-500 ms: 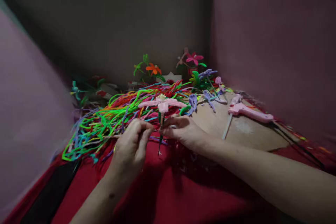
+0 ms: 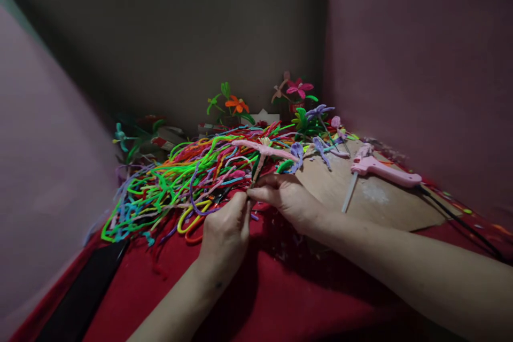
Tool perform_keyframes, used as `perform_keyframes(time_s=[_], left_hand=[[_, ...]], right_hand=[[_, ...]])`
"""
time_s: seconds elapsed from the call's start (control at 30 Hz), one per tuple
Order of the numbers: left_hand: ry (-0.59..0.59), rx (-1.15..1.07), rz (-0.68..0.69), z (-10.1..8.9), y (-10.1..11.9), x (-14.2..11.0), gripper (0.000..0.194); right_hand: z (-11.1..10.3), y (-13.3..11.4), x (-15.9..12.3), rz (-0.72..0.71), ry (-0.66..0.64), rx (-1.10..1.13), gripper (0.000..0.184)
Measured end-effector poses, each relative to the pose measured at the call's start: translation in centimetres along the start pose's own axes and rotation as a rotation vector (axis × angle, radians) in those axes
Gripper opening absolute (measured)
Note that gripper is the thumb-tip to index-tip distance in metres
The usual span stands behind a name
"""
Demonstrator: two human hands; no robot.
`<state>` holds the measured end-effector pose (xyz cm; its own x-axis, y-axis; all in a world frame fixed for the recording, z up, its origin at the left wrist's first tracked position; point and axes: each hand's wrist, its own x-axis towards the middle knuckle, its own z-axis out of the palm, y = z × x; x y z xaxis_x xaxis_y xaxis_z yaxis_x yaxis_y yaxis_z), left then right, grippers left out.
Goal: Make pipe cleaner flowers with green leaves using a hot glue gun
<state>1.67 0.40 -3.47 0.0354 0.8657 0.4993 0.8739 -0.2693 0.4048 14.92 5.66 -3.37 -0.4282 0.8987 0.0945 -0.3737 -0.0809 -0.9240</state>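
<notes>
A pink pipe-cleaner flower (image 2: 278, 153) with a pale yellow centre is tilted to the right above the red cloth. Its stem, wrapped partly in something brownish, runs down between my hands. My right hand (image 2: 292, 200) pinches the stem between thumb and fingers. Touching it from below, my left hand (image 2: 226, 227) is closed around the stem's lower part, and its fingertips are partly hidden. Just behind the flower lies a tangled heap of coloured pipe cleaners (image 2: 172, 176). Purple looped petals (image 2: 296, 154) rest to the right of the bloom.
A pink glue gun (image 2: 387, 171) with a glue stick (image 2: 350, 192) lies on a brown board (image 2: 396, 214) at right. Yellow-handled scissors (image 2: 194, 216) sit left of my hands. Finished flowers (image 2: 237, 104) stand at the back. A black strip (image 2: 86, 288) lies on the red cloth (image 2: 288, 299).
My left hand has moved right and up to meet my right hand at the stem. The flower has tipped to the right, and the scissors' handles have come into sight.
</notes>
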Motion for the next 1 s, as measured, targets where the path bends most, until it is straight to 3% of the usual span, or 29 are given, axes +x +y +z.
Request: perform_keyframes(time_s=[0.1,0.27,0.4,0.6,0.73,0.87,0.93,1.0], left_hand=[[-0.048,-0.243,-0.111,-0.3,0.1,0.2,0.019],[-0.189,-0.706,-0.362,-1.2,0.5,0.8,0.024],[-0.309,-1.034,-0.493,-1.6,0.4,1.2,0.02],[-0.43,-1.438,-0.564,-1.5,0.3,1.1,0.018],[-0.533,-1.613,-0.55,-1.1,-0.4,0.9,0.015],[-0.675,-1.705,-0.522,-1.0,-1.0,0.9,0.016],[-0.704,-1.67,-0.492,-1.0,-1.0,1.0,0.017],[-0.658,-1.512,-0.473,-1.2,-0.6,1.1,0.019]], right_hand=[[0.0,0.0,0.0,-0.064,-0.033,-0.033,0.022],[-0.2,0.0,0.1,-0.097,-0.201,-0.043,0.022],[-0.5,-0.3,0.1,-0.127,-0.221,-0.119,0.023],[-1.0,-0.9,0.2,-0.223,-0.313,-0.212,0.018],[-1.1,-0.1,0.5,-0.182,-0.392,-0.08,0.021],[-0.9,1.1,0.8,-0.118,-0.372,0.082,0.015],[-0.7,1.3,0.8,-0.087,-0.336,0.153,0.017],[-0.5,1.2,0.7,-0.057,-0.279,0.222,0.017]])
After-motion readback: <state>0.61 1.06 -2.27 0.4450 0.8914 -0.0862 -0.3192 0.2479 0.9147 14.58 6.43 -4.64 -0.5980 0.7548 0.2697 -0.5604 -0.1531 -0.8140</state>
